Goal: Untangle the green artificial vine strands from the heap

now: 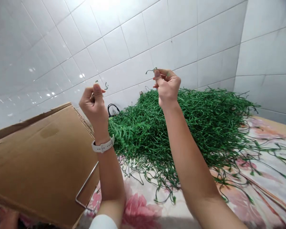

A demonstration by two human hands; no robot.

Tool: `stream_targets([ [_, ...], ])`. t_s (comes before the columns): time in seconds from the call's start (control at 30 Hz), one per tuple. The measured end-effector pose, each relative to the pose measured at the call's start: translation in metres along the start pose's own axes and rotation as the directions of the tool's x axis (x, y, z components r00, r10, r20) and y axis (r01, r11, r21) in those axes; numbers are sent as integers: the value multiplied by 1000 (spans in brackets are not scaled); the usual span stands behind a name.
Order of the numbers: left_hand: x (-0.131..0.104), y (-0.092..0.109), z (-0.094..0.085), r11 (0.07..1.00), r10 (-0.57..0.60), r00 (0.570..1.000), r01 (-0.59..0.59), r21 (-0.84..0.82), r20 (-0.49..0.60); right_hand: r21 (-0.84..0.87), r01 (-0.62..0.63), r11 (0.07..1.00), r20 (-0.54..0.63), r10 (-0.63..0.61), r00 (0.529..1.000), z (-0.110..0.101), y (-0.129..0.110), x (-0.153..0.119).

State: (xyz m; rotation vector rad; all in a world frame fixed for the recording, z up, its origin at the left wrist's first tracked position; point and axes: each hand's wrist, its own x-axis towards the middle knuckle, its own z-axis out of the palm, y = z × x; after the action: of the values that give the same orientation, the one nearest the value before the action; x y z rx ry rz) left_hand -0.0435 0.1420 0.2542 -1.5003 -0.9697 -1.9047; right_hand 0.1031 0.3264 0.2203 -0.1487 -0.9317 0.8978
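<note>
My right hand (168,84) is raised above the heap, thumb and fingers pinching a thin green artificial stem (149,71) whose small tip sticks out to the left. To its left and slightly lower, my left hand (94,100) is closed, with short bits of green stem (106,86) poking out past the thumb and fingers. A white watch strap (103,147) circles the left wrist. Below and behind both hands lies a large tangled pile of green stems (205,121), many with bud-like ends. A feathery green sprig (126,132) rests at its left side.
A large brown cardboard box (43,159) stands at the left, with a bent metal wire frame (87,184) beside it. Floral cloth (140,210) covers the table. Loose stems trail at the right near thin reddish sticks (264,194). White tiled wall (181,41) rises behind.
</note>
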Motion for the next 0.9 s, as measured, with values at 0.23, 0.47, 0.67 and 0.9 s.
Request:
stream_targets([
  [0.23, -10, -69, 20, 942, -296, 942, 262, 208, 158, -204, -165, 965, 50, 179, 983, -10, 3, -7],
  [0.47, -6, -60, 7, 928, -248, 953, 181, 325, 175, -207, -272, 940, -3, 277, 961, -24, 14, 3],
  [0.67, -4, -63, 7, 907, -421, 861, 391, 156, 285, -103, -184, 978, 52, 190, 980, -17, 7, 9],
  [0.9, -2, -68, -4, 803, -583, 733, 584, 114, 350, -152, -99, 983, 140, 121, 983, -5, -25, -6],
])
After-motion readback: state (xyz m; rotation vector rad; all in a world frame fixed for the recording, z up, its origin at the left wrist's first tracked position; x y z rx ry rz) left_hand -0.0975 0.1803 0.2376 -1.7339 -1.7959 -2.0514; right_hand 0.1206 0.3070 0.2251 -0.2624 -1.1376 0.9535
